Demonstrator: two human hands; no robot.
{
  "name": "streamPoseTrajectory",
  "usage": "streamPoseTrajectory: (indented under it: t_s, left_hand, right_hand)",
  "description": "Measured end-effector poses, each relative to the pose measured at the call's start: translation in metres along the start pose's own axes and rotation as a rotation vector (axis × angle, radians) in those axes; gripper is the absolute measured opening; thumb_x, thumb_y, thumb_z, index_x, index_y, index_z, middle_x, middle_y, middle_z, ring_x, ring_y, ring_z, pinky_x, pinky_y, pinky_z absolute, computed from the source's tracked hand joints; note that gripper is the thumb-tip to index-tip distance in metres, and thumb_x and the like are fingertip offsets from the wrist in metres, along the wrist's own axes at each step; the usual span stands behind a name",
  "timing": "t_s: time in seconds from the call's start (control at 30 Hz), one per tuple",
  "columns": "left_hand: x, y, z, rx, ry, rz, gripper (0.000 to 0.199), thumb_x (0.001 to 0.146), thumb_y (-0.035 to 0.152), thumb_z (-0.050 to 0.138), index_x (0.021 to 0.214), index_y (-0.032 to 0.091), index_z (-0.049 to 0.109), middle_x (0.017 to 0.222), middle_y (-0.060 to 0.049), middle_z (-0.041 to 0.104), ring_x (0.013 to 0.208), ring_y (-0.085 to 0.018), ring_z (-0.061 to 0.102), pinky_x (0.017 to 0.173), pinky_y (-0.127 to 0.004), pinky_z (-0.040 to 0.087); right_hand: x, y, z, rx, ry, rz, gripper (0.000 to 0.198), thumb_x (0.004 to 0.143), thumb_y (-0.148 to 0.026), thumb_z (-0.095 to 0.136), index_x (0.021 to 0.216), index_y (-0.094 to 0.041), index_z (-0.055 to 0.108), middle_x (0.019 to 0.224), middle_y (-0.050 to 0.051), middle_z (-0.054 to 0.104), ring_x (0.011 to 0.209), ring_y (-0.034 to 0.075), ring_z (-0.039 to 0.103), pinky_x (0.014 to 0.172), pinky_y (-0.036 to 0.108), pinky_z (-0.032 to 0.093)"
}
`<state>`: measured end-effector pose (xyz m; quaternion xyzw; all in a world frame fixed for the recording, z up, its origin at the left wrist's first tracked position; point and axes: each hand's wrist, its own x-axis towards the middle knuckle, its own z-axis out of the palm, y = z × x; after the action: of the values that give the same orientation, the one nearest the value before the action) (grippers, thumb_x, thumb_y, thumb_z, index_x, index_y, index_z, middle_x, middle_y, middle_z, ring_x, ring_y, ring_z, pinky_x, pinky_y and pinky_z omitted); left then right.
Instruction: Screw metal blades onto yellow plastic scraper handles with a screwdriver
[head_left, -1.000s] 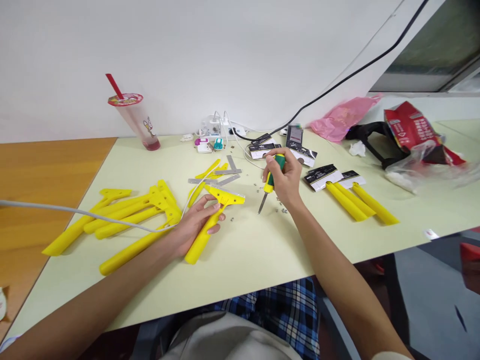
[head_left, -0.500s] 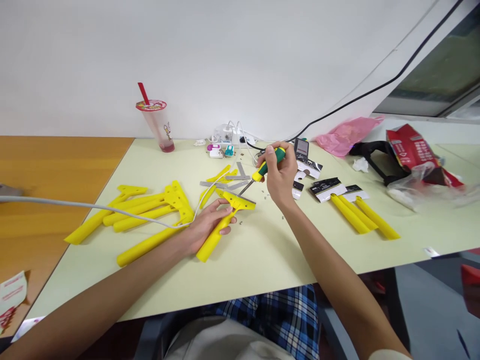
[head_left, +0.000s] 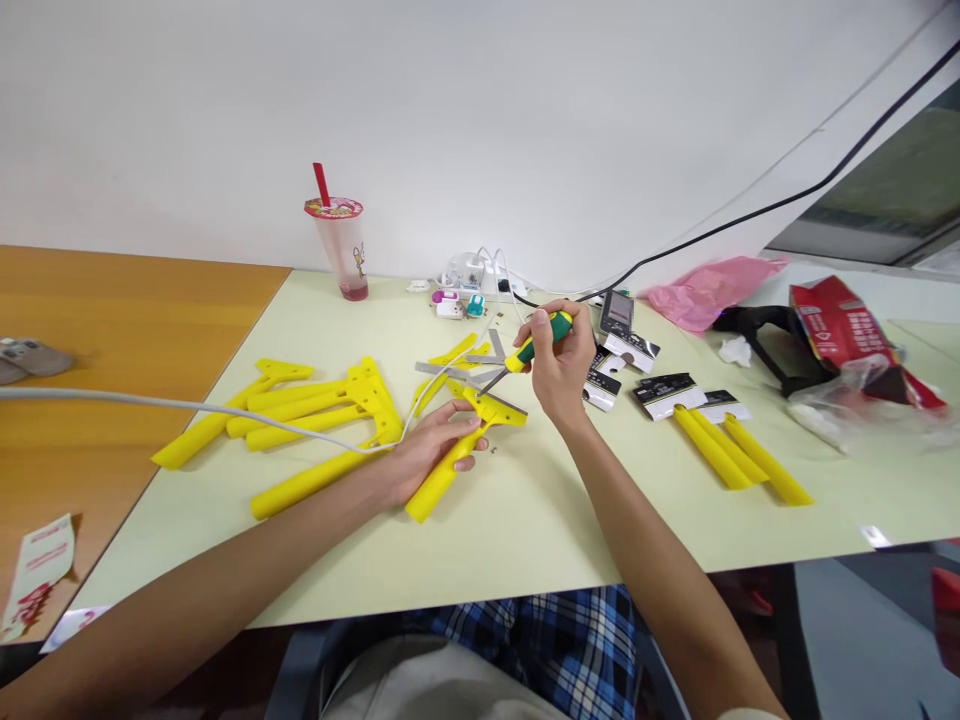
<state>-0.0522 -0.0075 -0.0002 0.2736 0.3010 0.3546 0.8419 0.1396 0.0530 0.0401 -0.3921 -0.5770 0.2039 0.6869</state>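
- From where I stand, the left hand point(head_left: 431, 450) is curled partway closed around a yellow scraper point(head_left: 435, 490), thumb on top, fingertips showing past the far side of the handle.
- That scraper slants away from the left palm, its wide head pointing toward the space below the right hand point(head_left: 562, 362).
- The right hand is closed around a green-and-yellow screwdriver point(head_left: 523, 356), whose shaft slopes down toward the left hand; its tip is at the scraper's head, though whether it sits in a screw is too small for me to see.
- Just beyond the left hand I see loose grey blades point(head_left: 484, 359) near more yellow pieces.
- Left of that hand lie several yellow scrapers point(head_left: 300, 395), and a pale cable point(head_left: 187, 405) runs across to the left wrist.
- A tiny metal bit point(head_left: 493, 450) lies just right of the left fingertips.
- Right of the right hand are black-and-white cards point(head_left: 667, 395) with yellow handles point(head_left: 712, 450).
- Farther right I spot a pink bag point(head_left: 712, 292).
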Motion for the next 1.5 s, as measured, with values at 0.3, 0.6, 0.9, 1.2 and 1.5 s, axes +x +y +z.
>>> streamPoseTrajectory:
  t_s: [0.3,0.6,0.9,1.2,1.5]
  left_hand:
    - [0.000,-0.002,-0.003,0.035,-0.020,0.006,0.036,0.087,0.023,0.090,0.110,0.019,0.062,0.113,-0.009,0.066,0.080,-0.013,0.068,0.045,-0.016,0.041]
    - [0.002,-0.004,-0.002,0.048,-0.029,-0.002,0.037,0.086,0.024,0.091,0.110,0.020,0.063,0.108,-0.008,0.066,0.079,-0.014,0.070,0.044,-0.016,0.038]
    - [-0.002,0.001,0.004,0.065,-0.015,-0.027,0.035,0.086,0.022,0.091,0.106,0.019,0.062,0.102,-0.005,0.066,0.076,-0.013,0.069,0.044,-0.017,0.039]
    - [-0.003,0.001,0.004,0.070,-0.022,-0.027,0.035,0.086,0.022,0.091,0.105,0.019,0.062,0.108,-0.006,0.066,0.078,-0.013,0.069,0.044,-0.017,0.039]
    - [-0.003,0.002,0.004,0.067,-0.025,-0.026,0.035,0.085,0.022,0.091,0.105,0.019,0.062,0.108,-0.007,0.067,0.078,-0.013,0.069,0.045,-0.018,0.038]
  right_hand:
    - [-0.003,0.000,-0.009,-0.041,0.017,-0.029,0.032,0.108,-0.058,0.064,0.108,-0.029,0.053,0.069,-0.007,0.060,0.050,0.010,0.059,0.041,0.018,0.046]
    - [-0.005,-0.002,-0.011,-0.031,0.032,-0.015,0.033,0.107,-0.060,0.065,0.108,-0.029,0.054,0.070,-0.006,0.061,0.054,0.011,0.062,0.041,0.019,0.045]
    - [-0.007,-0.002,-0.011,-0.034,0.012,-0.007,0.036,0.106,-0.063,0.065,0.108,-0.029,0.054,0.072,-0.005,0.062,0.059,0.013,0.067,0.041,0.021,0.047]
    - [-0.008,-0.001,-0.011,-0.044,0.024,-0.030,0.035,0.106,-0.063,0.065,0.106,-0.029,0.055,0.070,-0.005,0.061,0.054,0.012,0.063,0.040,0.021,0.045]
    - [-0.008,-0.001,-0.012,-0.040,0.037,-0.001,0.038,0.104,-0.067,0.065,0.107,-0.030,0.056,0.073,-0.005,0.064,0.050,0.010,0.056,0.039,0.022,0.046]
